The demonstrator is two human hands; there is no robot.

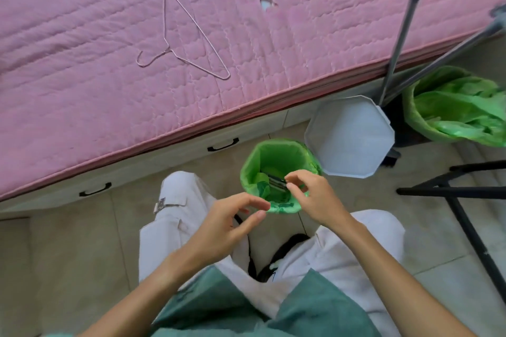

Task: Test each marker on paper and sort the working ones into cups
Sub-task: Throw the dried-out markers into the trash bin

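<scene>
A small bin with a green liner (250,164) stands on the floor in front of my legs. Inside it lie a few dark, blurred stick-shaped items (275,183) that look like markers. My right hand (312,194) hovers over the bin's near right rim. Its fingers are loosely curled and spread, and the fingertips are right beside the ends of the dark sticks without a clear grip on them. My left hand (230,224) is just in front of the bin's near rim, fingers relaxed and slightly bent, holding nothing. No paper or cups are in view.
The bin's white octagonal lid (350,137) stands open behind it. A second green-lined bin (454,107) is at the right. A pink quilted mattress (137,35) with a wire hanger (189,35) fills the far side. Grey stand poles (402,27) and black frame legs (465,210) are on the right.
</scene>
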